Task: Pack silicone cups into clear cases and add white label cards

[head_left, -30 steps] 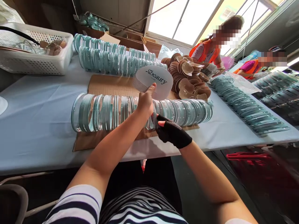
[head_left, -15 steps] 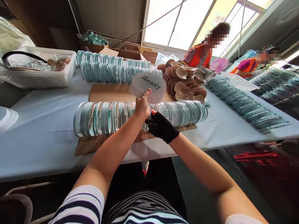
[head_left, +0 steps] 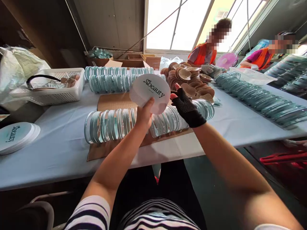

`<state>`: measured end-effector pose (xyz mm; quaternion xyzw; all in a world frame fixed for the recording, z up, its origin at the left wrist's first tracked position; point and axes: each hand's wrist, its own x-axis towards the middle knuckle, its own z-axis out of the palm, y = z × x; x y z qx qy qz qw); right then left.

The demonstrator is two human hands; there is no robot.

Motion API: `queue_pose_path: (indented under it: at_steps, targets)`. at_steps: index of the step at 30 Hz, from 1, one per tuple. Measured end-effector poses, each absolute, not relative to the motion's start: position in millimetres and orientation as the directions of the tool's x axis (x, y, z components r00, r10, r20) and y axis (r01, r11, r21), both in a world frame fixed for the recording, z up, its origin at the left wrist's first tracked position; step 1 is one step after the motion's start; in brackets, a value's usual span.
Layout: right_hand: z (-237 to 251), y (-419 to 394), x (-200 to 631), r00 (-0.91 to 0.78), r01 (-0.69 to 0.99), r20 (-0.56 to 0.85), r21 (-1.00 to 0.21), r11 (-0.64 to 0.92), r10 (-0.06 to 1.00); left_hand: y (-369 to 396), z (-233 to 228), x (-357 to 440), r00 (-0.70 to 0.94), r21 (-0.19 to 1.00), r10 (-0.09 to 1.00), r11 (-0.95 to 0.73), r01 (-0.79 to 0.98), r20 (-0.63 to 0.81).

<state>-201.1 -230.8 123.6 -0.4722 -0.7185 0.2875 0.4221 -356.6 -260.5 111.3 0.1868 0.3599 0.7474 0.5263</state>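
My bare left hand [head_left: 144, 115] grips a thick stack of round white cards [head_left: 141, 83] printed "Sbeauty", its thumb lying on the top card. It holds the stack tilted above a row of clear round cases [head_left: 110, 125] standing on edge. In a black fingerless glove with grip dots, my right hand [head_left: 188, 107] is at the right edge of the stack. Its thumb and forefinger are apart there; I see no card between them. Some cases, in the right part of the row [head_left: 166, 121], show printed lettering.
Cardboard [head_left: 115, 101] lies under the row. Brown, petal-shaped pads [head_left: 184, 75] are heaped behind. More round cards [head_left: 19, 135] lie at left near a white basket [head_left: 57, 95]. Further case rows [head_left: 261, 95] stand right and back [head_left: 107, 83]. Two people in orange vests [head_left: 203, 56] work across the table.
My right hand has left the row of cases and moved up and right to the edge of the card stack. The left hand still holds the stack. The camera view has shifted leftward.
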Motion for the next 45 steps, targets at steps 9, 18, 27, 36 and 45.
queue_pose_path:
  at_steps: [9, 18, 27, 36, 45]
  targets:
    - [119, -266, -255, -0.130, 0.575, 0.640, -0.574, 0.584, 0.757, -283, 105, -375, -0.395, 0.856, 0.918, -0.231, -0.463, 0.035]
    - [139, -343, -202, -0.013, 0.846, 0.523, -0.448, 0.288, 0.852, -235, 124, -438, -0.475, 0.771, 0.877, -0.255, -0.584, -0.069]
    - [109, -353, -262, -0.276, 0.905, -0.016, -0.341, 0.254, 0.961, -228, 108, -442, -0.453, 0.686, 0.875, -0.224, -0.693, -0.171]
    - [121, -315, -283, -0.361, 0.915, -0.071, -0.220, 0.339, 0.930, -234, 112, -444, -0.430, 0.689, 0.881, -0.187, -0.700, -0.198]
    - [98, -304, -303, -0.393, 0.895, -0.086, -0.265, 0.359, 0.916, -239, 113, -450, -0.344, 0.706, 0.906, -0.076, -0.704, -0.245]
